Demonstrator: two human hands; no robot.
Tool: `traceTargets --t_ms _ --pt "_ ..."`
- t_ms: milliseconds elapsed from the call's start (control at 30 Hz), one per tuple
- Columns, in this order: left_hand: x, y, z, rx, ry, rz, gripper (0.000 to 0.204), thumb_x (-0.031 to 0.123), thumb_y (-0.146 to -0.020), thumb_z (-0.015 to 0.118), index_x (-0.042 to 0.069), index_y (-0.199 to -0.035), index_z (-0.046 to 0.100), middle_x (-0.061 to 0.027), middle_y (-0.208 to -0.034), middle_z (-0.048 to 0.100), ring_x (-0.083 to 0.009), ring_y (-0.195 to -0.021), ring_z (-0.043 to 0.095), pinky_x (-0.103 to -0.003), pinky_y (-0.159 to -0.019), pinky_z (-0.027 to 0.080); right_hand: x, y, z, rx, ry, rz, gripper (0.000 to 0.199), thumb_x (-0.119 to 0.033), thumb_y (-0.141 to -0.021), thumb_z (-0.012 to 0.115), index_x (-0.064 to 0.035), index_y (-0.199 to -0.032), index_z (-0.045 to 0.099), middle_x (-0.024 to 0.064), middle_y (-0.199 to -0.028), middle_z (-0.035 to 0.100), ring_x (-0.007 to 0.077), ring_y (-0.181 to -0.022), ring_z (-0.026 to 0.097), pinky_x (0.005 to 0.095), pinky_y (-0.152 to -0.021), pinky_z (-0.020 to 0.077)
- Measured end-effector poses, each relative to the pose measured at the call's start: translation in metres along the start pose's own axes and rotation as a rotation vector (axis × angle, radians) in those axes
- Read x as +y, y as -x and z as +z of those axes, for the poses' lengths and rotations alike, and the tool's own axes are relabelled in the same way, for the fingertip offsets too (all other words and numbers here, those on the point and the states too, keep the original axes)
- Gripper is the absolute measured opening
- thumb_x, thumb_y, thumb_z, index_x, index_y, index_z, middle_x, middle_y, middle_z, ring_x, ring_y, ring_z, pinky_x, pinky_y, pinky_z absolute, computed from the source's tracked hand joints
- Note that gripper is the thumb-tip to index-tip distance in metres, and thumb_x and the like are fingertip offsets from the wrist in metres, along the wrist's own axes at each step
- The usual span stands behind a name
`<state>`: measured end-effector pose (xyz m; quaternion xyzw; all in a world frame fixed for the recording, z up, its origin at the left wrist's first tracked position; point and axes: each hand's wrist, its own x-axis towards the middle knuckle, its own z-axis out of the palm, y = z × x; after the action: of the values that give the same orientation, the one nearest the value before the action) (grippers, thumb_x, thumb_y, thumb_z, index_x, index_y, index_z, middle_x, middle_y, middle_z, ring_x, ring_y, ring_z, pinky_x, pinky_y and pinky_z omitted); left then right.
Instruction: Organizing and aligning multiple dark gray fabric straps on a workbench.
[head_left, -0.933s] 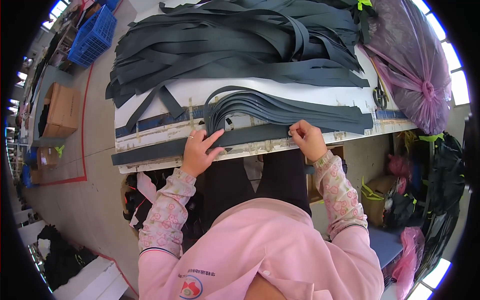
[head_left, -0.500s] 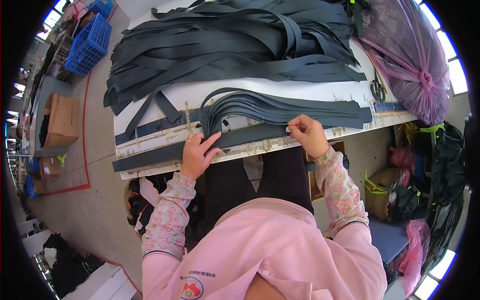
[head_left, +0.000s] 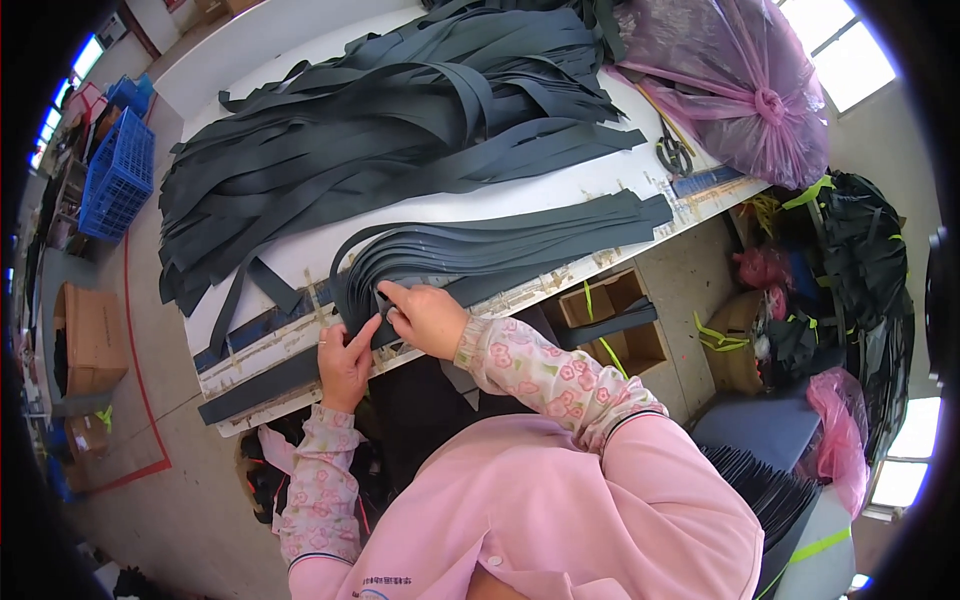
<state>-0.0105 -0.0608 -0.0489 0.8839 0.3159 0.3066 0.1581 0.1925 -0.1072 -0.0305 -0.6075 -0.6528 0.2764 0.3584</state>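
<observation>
A long dark grey fabric strip (head_left: 265, 383) lies flat along the near edge of the table. My left hand (head_left: 344, 368), a ring on one finger, rests on this strip with thumb and forefinger apart. Right beside it, my right hand (head_left: 430, 318) reaches across to the left, fingers bent and pinched around a small whitish piece that is mostly hidden. Its forefinger touches the curved left end of a bundle of similar strips (head_left: 510, 240), which fan out to the right. Behind them lies a large heap of dark strips (head_left: 380, 120).
Scissors (head_left: 673, 153) lie near a pink translucent bag (head_left: 768, 107) at the table's right end. Under the table is an open cardboard box (head_left: 635, 352). On the left stand a blue crate (head_left: 117, 175) and a brown carton (head_left: 97, 335).
My right hand has moved left along the strip, from the middle of the table edge to beside my left hand. The view has shifted and turned.
</observation>
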Motion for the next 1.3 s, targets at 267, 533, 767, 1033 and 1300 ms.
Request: traceTargets --t_ms 267,533,767,1033,1300 --pt "0.003 -0.009 0.003 0.003 0.028 -0.012 0.044 0.007 -0.08 0.069 0.02 -0.123 0.071 -0.0085 -0.08 0.046 -0.0288 -0.074 0.048 -0.04 -0.068 0.043 0.006 0.01 0.008 0.043 -0.139 0.101 0.011 -0.01 -0.088 0.067 -0.0021 -0.096 0.068 0.0134 -0.069 0.066 0.0191 -0.059 0.064 0.0327 -0.055 0.0491" --pt "-0.002 0.001 -0.003 0.004 0.048 -0.025 0.049 0.005 -0.076 0.069 0.019 -0.123 0.07 -0.0069 -0.082 0.047 -0.027 -0.077 0.049 -0.038 -0.071 0.043 -0.014 0.012 0.026 -0.014 0.064 0.049 0.005 -0.014 -0.084 0.07 -0.0122 -0.087 0.067 0.0041 -0.064 0.064 0.0268 -0.06 0.061 0.0382 -0.077 0.0418" --pt "-0.003 0.002 -0.002 0.004 0.041 -0.018 0.05 0.005 -0.077 0.068 0.019 -0.125 0.069 -0.0068 -0.083 0.046 -0.0276 -0.078 0.049 -0.038 -0.072 0.044 -0.02 0.013 0.031 -0.002 0.128 0.053 0.005 -0.016 -0.084 0.069 -0.0121 -0.086 0.067 0.0039 -0.064 0.063 0.0272 -0.062 0.061 0.0388 -0.077 0.0407" --pt "0.0 -0.002 -0.002 -0.023 0.049 -0.023 0.051 0.005 -0.077 0.069 0.021 -0.126 0.069 -0.0077 -0.083 0.046 -0.0286 -0.077 0.048 -0.04 -0.072 0.044 0.028 0.029 -0.033 0.046 -0.211 0.273 0.011 -0.008 -0.088 0.068 -0.0008 -0.096 0.068 0.0065 -0.071 0.067 0.0106 -0.061 0.062 0.0274 -0.059 0.0498" --pt "0.001 -0.002 -0.008 -0.047 0.037 -0.018 0.048 0.009 -0.078 0.072 0.021 -0.125 0.069 -0.0084 -0.083 0.047 -0.0287 -0.076 0.046 -0.04 -0.071 0.043 0.073 0.063 -0.121 0.127 -0.07 0.3 0.008 -0.006 -0.089 0.067 0.0009 -0.094 0.066 0.0048 -0.072 0.066 0.0079 -0.064 0.059 0.0251 -0.06 0.0484"
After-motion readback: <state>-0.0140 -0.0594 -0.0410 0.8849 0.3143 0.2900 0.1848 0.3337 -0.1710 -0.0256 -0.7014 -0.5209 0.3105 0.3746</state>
